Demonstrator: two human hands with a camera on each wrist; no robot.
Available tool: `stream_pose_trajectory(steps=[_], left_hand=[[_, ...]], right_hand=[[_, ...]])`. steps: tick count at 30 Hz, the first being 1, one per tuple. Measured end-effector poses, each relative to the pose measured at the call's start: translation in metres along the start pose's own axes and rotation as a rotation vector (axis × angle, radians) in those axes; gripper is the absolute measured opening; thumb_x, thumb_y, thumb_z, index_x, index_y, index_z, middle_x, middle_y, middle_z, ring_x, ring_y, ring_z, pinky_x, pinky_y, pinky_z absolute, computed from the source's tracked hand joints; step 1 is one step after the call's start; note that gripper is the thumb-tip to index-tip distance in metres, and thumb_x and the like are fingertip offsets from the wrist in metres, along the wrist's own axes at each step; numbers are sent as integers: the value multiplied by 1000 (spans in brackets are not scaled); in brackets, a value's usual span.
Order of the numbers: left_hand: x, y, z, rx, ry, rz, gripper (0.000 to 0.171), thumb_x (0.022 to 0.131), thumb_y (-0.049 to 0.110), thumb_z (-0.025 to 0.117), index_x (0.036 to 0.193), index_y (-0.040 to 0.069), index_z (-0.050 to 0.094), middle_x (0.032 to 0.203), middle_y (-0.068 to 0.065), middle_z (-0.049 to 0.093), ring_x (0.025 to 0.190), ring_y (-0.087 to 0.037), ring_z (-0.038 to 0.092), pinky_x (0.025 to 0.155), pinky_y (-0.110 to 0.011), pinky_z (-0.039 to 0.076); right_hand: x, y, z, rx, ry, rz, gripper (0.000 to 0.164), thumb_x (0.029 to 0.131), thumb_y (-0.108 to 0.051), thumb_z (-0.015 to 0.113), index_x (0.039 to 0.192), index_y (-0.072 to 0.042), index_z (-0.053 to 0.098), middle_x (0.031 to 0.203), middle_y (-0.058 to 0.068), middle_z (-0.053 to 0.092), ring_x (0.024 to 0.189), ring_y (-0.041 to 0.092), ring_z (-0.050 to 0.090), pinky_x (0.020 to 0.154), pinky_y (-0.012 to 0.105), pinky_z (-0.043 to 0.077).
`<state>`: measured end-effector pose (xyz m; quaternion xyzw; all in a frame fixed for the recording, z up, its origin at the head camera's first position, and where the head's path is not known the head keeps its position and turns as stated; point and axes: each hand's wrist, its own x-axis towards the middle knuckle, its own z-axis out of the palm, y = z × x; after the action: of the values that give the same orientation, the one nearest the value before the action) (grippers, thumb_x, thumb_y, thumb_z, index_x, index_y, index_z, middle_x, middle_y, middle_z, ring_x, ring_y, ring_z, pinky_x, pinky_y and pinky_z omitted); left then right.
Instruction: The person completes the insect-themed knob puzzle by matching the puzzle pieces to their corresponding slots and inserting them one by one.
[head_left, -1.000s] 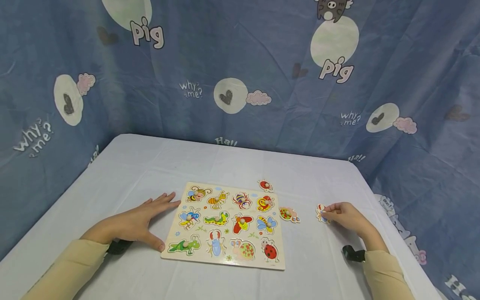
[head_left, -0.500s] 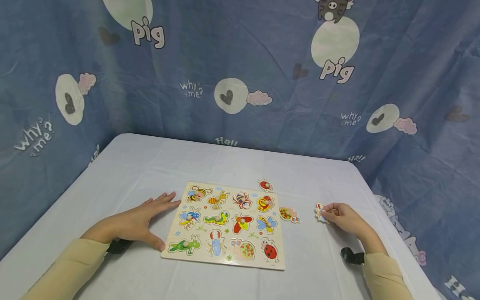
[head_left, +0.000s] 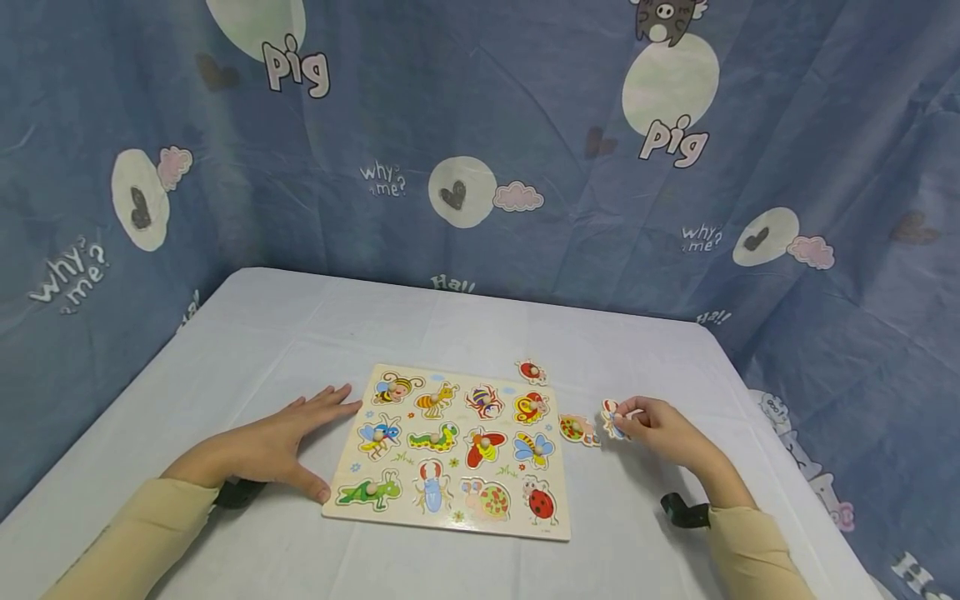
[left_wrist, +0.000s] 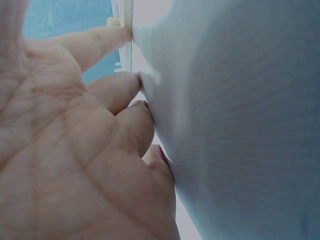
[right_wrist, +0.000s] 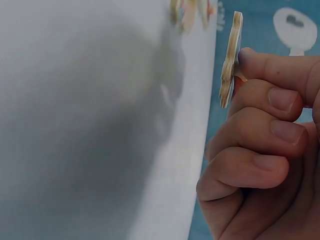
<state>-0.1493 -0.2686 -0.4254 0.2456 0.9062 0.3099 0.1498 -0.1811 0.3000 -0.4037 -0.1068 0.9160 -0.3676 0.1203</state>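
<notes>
My right hand (head_left: 663, 429) pinches a stag beetle puzzle piece (head_left: 609, 419), red-jawed and blue-bodied, by its knob, to the right of the wooden insect puzzle board (head_left: 517, 525). In the right wrist view the piece (right_wrist: 231, 60) stands on edge above the cloth, the other fingers curled below. My left hand (head_left: 273, 442) lies spread at the board's left side, thumb at the lower left corner and index fingertip near the upper left edge. Knobless pictures of a stag beetle (head_left: 432, 492), a snail (head_left: 491, 502) and a ladybug (head_left: 540, 502) show in the bottom row.
A loose snail piece (head_left: 576, 429) lies by the board's right edge, and a loose ladybug piece (head_left: 531, 371) just beyond its upper right corner. Several knobbed insect pieces sit in the board. White cloth (head_left: 450, 329) covers the table; a blue printed curtain (head_left: 337, 225) hangs behind.
My right hand has carried the stag beetle piece left, off its spot on the cloth and up close to the loose snail piece. The left hand and board have stayed still.
</notes>
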Motion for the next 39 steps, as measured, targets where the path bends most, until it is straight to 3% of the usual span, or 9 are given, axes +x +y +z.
stream_pose_trajectory(steps=[15,22,39], left_hand=[[-1,1,1,-6,-4,8,124,64,52,100,167,15,40,179,-23,16,164,-55,8,128,-80,5],[-1,1,1,-3,-4,8,124,65,52,100,167,14,40,179,-24,16,164,-56,8,128,-80,6],[0,1,-1,-2,-1,11,124,65,51,100,166,13,40,179,-24,16,164,-55,8,128,-80,5]], right_hand=[[7,-48,25,-8,-57,-96,26,106,-22,67,119,0,64,67,-3,45,58,7,37,52,23,31],[10,-71,47,15,-128,-131,23,107,-21,67,118,-1,63,69,-3,48,61,9,40,54,22,32],[17,-122,104,-7,-299,-296,17,108,-21,64,114,-5,66,58,-9,39,49,3,31,49,19,29]])
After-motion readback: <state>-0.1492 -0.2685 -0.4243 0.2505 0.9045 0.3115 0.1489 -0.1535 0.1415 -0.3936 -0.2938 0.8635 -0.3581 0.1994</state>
